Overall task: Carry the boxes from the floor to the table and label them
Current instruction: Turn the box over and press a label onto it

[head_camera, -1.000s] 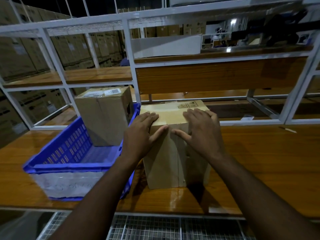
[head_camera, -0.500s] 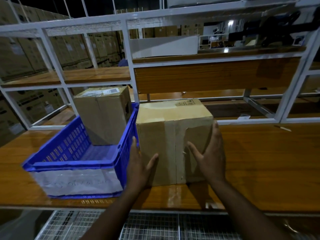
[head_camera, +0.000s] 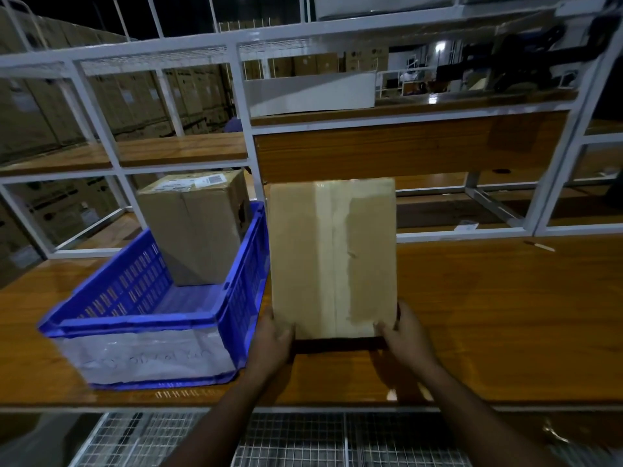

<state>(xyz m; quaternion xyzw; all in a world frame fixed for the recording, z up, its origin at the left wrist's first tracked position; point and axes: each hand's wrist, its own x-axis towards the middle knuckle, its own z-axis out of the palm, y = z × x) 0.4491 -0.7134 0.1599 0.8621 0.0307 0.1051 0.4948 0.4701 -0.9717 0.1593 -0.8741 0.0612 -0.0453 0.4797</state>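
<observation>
Both the left hand (head_camera: pixel 273 335) and right hand (head_camera: pixel 403 333) grip the near bottom corners of the box (head_camera: pixel 332 257), tipped over the table (head_camera: pixel 505 315) at the crate's (head_camera: pixel 148 318) three o'clock; probably being turned, it next needs setting flat for labelling.

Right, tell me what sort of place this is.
Probably a warehouse packing station. Tall stacks of cartons stand behind a white metal frame over a wooden table, where a blue crate holds a labelled box. Both hands grip a taped box.
</observation>
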